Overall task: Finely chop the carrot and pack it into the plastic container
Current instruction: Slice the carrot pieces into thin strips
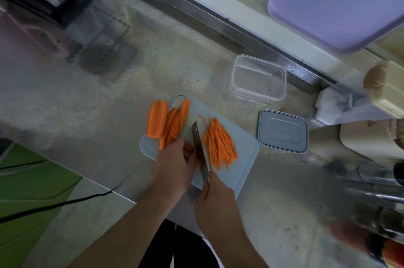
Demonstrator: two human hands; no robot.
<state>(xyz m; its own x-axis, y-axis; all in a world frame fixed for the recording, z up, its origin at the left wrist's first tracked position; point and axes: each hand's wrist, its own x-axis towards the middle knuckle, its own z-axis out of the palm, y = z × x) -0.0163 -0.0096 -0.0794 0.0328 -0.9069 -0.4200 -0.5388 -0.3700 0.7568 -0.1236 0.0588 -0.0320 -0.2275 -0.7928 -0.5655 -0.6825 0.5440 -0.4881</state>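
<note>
Two hands work close together at frame centre: your right hand (215,196) grips the steel knife (200,151), your left hand (175,162) curls over orange carrot slabs (172,124) on the pale blue cutting board (242,158). Fingertips sit against the blade; a slip could nick them. Slabs and cut orange strips (219,144) run lengthwise toward the frame's top.

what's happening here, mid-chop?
Yes. The right hand grips the knife, blade down on the cutting board. The left hand steadies carrot slices beside it. Cut strips lie right of the blade, a thick piece at far left. The container sits empty, its lid off alongside.
</note>
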